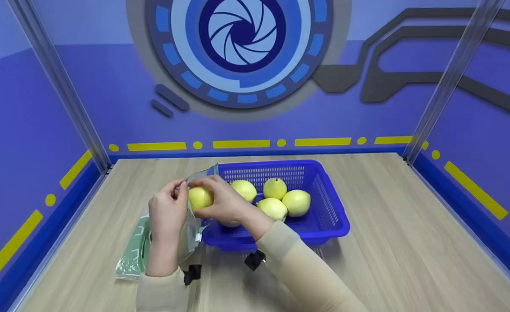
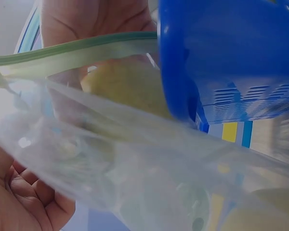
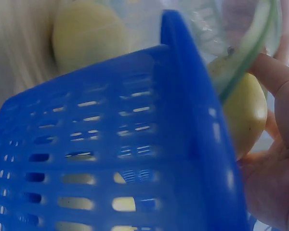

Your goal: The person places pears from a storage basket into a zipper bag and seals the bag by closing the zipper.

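Note:
My right hand (image 1: 226,200) grips a yellow-green pear (image 1: 200,198) at the mouth of a clear zip bag (image 1: 190,236). The bag's green zip edge crosses in front of that pear in both wrist views. With thumb and fingers, my left hand (image 1: 167,212) pinches the bag's upper edge. Low in the bag, another pear (image 3: 89,36) shows in the right wrist view. Right beside the bag stands a blue slotted basket (image 1: 343,223), holding several pears (image 1: 297,203). My right wrist reaches over its near left side and hides part of the contents.
A flat green-printed plastic packet (image 1: 131,251) lies on the wooden tabletop (image 1: 393,242), partly hidden by my left forearm. Blue panels (image 1: 107,99) wall in the table at the back and both sides.

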Available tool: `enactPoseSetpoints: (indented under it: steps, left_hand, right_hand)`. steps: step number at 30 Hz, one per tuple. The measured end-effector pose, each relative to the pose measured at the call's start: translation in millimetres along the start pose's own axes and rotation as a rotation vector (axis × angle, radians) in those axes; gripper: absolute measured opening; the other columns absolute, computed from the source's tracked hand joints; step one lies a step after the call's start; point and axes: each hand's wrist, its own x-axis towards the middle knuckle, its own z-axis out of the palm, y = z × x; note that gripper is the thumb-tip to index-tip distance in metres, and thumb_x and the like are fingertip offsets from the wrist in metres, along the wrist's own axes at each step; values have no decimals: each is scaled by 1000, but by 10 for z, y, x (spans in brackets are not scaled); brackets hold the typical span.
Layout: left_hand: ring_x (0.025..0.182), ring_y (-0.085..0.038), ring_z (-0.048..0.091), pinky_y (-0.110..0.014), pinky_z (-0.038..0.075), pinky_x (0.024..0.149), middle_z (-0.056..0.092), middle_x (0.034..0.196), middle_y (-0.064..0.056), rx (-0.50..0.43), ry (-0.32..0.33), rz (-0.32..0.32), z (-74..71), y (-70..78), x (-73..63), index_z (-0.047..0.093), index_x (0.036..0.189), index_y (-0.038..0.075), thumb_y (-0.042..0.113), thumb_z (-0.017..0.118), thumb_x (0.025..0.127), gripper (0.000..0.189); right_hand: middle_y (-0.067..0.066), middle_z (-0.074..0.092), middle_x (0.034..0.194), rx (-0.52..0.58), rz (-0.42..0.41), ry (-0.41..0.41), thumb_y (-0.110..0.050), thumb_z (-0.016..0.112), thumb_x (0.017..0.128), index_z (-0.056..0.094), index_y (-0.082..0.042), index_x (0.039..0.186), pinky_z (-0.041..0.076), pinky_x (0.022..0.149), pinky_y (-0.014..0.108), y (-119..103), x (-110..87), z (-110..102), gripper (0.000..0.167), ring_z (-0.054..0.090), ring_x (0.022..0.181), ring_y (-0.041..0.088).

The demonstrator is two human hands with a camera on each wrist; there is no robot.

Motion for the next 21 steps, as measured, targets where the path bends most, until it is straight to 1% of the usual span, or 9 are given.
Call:
enactPoseSetpoints:
  steps: [2,4,9,11,14,18,21]
  left_hand:
    - [64,-18,53,-24,42,60,65,74,-9,4,9,15,3,-2,2,77,112,0,17,63,101,26]
    - [67,-19,54,-25,44,62,66,75,-10,4,10,16,6,-1,2,77,112,-1,17,63,101,26]
    - [68,-19,55,-25,44,63,66,77,-11,2,3,8,5,-4,9,77,113,-1,17,62,102,26]
    - [68,-19,55,-24,44,62,66,76,-11,3,5,8,7,-8,8,77,113,-1,18,62,102,26]
    - [66,-17,54,-23,42,61,65,75,-10,0,11,20,9,-8,7,77,112,-1,17,62,102,26]
    - [59,-14,47,-21,36,53,61,72,-9,-19,-1,20,2,-6,1,76,113,-2,16,62,102,25]
    - [57,-13,44,-22,33,50,59,72,-8,-29,-14,6,-8,-2,-6,76,115,-1,17,62,103,26]
  right_hand:
    - [8,53,142,-34,-11,-9,-18,83,84,58,-19,142,53,93,29,-13,11,36,63,58,113,20]
    - [10,52,142,-69,-18,-16,-17,81,86,57,-17,143,53,93,28,-32,21,69,62,57,113,20]
    - [10,51,143,-137,-20,-19,-26,83,87,53,-16,145,53,96,28,-64,40,130,67,55,118,20]
    - [10,50,144,-143,-21,-16,-29,84,86,52,-16,146,52,99,29,-62,35,139,69,55,121,20]
    - [10,49,147,-130,-23,-4,-30,84,86,49,-16,147,52,104,33,-54,26,142,71,56,125,22]
    - [9,47,151,-118,-18,0,-25,83,88,47,-16,149,48,112,36,-45,10,133,72,55,134,24]
    - [7,48,152,-124,-17,-4,-23,82,89,46,-17,150,46,114,36,-40,1,126,71,53,138,23]
